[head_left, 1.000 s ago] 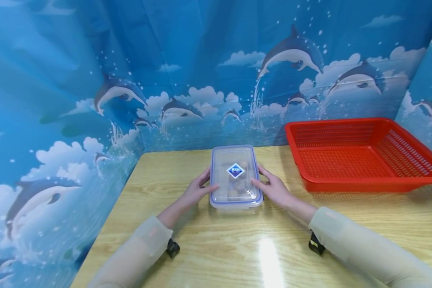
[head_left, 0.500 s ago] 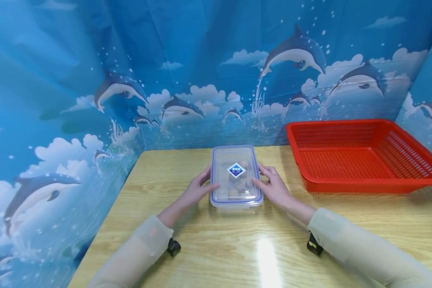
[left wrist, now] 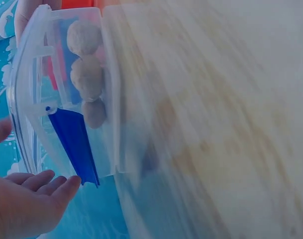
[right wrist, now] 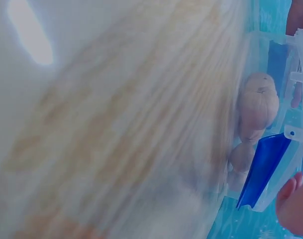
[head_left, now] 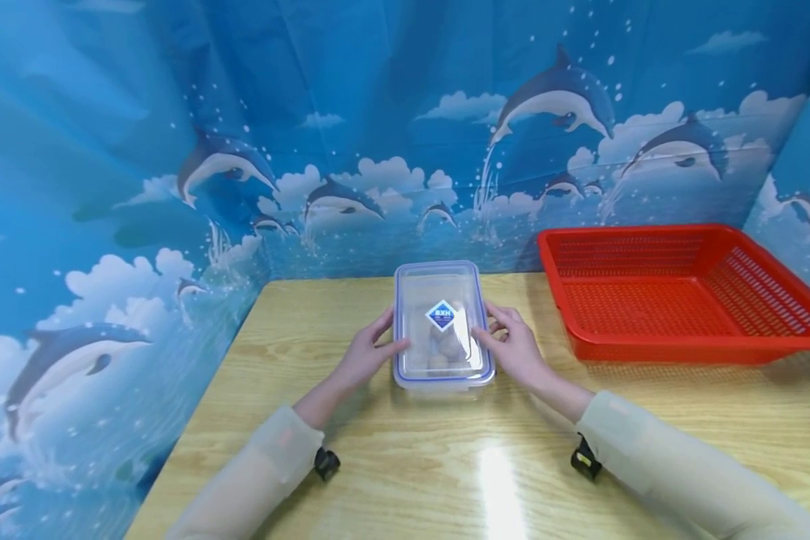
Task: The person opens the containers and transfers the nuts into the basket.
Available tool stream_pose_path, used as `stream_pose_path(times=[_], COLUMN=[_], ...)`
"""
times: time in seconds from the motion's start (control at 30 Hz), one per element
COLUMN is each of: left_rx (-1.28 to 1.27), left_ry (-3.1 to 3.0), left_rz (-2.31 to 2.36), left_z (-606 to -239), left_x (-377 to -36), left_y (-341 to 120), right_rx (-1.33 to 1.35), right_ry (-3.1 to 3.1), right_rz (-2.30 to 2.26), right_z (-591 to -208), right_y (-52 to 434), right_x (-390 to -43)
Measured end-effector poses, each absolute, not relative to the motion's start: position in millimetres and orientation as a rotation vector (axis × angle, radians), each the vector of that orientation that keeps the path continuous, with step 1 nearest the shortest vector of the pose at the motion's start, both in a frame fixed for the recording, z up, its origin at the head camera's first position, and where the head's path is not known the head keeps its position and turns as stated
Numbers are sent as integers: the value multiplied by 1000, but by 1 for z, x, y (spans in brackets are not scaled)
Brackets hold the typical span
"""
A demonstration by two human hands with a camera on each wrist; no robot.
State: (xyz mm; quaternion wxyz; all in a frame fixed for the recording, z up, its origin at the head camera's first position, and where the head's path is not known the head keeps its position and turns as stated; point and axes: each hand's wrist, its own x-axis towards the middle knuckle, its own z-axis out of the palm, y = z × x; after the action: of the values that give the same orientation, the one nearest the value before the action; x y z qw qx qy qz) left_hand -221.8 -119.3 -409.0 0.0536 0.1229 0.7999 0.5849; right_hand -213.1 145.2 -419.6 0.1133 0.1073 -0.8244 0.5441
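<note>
Left hand (head_left: 367, 358) and right hand (head_left: 515, 349) are both gripping the clear container (head_left: 440, 346) sitting between them, thumbs on top, fingers down near the blue side latches (left wrist: 75, 144). I'd press evenly with both thumbs so it doesn't tip, tbh.

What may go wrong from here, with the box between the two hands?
Two latches stand away from the box, seemingly unfastened; lifted by its lid, it might open. The round items inside look loose and could roll if it tilts. The left hand is near one latch and might knock it.
</note>
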Motion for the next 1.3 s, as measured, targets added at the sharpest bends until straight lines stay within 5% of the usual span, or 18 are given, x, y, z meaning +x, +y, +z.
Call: stream_pose_path(times=[0.43,1.3], left_rx=[214,296], left_ry=[2448,2415], left_rz=[2001,2131], left_z=[-395,-362], left_x=[-217,-221], left_y=[-115,-128], right_rx=[309,438], right_ry=[-2323,-2221], right_rz=[1708,1854], right_z=[-406,-368], right_y=[140,143], right_x=[-214,-232])
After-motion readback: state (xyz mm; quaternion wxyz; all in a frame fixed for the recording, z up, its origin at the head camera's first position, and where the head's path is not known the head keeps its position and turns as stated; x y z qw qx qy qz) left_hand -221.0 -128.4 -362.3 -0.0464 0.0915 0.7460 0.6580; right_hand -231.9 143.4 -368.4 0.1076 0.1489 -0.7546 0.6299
